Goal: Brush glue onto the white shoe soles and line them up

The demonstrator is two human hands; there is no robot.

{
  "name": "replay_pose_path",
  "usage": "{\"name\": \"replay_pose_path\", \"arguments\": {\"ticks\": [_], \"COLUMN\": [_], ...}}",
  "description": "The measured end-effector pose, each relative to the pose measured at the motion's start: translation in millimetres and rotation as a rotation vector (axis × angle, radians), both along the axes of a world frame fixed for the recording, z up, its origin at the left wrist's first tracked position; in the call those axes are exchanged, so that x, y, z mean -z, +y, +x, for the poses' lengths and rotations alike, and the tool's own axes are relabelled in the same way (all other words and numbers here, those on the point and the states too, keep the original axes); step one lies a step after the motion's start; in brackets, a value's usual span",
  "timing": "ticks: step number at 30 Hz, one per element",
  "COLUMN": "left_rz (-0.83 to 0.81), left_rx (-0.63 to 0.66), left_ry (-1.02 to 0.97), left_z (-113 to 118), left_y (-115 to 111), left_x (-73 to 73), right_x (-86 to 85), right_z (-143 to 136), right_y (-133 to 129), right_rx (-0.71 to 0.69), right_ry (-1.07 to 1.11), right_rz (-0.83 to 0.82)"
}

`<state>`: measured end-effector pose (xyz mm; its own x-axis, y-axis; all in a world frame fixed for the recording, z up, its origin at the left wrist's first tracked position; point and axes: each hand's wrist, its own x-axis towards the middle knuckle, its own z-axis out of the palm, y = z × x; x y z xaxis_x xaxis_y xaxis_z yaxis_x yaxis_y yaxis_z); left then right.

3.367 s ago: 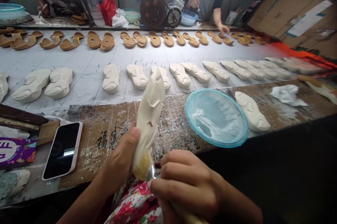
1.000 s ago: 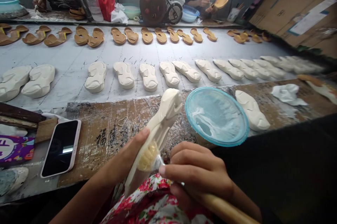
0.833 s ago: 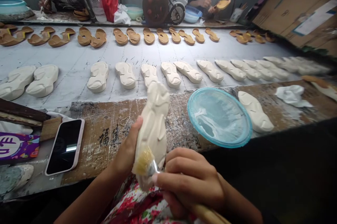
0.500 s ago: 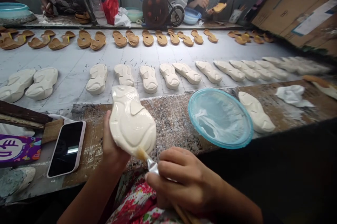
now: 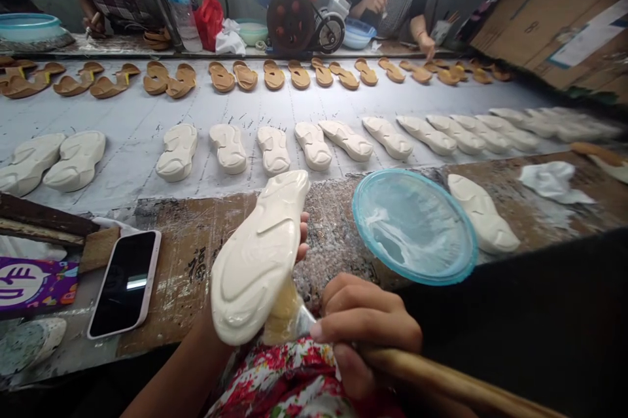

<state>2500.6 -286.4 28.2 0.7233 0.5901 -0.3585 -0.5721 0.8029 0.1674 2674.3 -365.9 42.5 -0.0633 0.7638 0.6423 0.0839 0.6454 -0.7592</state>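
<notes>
A white, glossy wet shoe sole (image 5: 260, 248) is tilted up in front of me, held from behind by my left hand (image 5: 303, 235); only some fingertips show past its right edge. My right hand (image 5: 367, 326) is closed on a brush (image 5: 441, 375) with a wooden handle and a metal ferrule. The yellowish bristles touch the lower right side of the sole. To the right, a light blue bowl (image 5: 415, 228) with milky white liquid stands on the bench edge. Another white sole (image 5: 483, 215) lies just beyond it.
White soles (image 5: 275, 150) line the pale table, with tan soles (image 5: 273, 74) in a row behind. At left lie a phone (image 5: 125, 284) and a purple packet (image 5: 36, 284). A motor-driven machine (image 5: 299, 12) stands at the back. Two people work opposite; one person's hand (image 5: 424, 42) reaches to the tan row.
My left hand has turned the sole so its toe leans right. The brush has moved from the sole's lower end to its right side. Opposite, a tan sole has been set on the table.
</notes>
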Motion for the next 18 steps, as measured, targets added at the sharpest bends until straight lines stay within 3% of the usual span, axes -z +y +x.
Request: {"name": "replay_pose_path", "arguments": {"ticks": [5, 7, 11, 13, 15, 18], "left_rz": [0.098, 0.065, 0.016, 0.033, 0.051, 0.023], "left_rx": [-0.058, -0.052, -0.05, -0.057, -0.088, -0.168], "left_ry": [0.069, 0.173, 0.366, 0.454, 0.498, 0.486], "left_z": [5.8, 12.8, 24.1, 27.4, 31.1, 38.1], "left_y": [-6.8, -14.9, -35.6, -43.2, -46.4, -40.7], "left_x": [-2.8, -9.8, -17.5, -18.0, -19.8, -26.7], "right_x": [5.3, 1.9, -6.7, -9.6, -9.8, -1.0], "right_z": [12.6, 23.9, 43.6, 44.1, 36.0, 14.5], "right_y": [8.1, 19.9, 49.0, 58.7, 59.4, 42.6], "right_rx": [-0.114, 0.003, 0.428, 0.508, 0.427, 0.137], "right_ry": [0.231, 0.222, 0.089, 0.036, 0.004, -0.065], "right_rz": [0.074, 0.054, 0.081, 0.099, 0.105, 0.161]}}
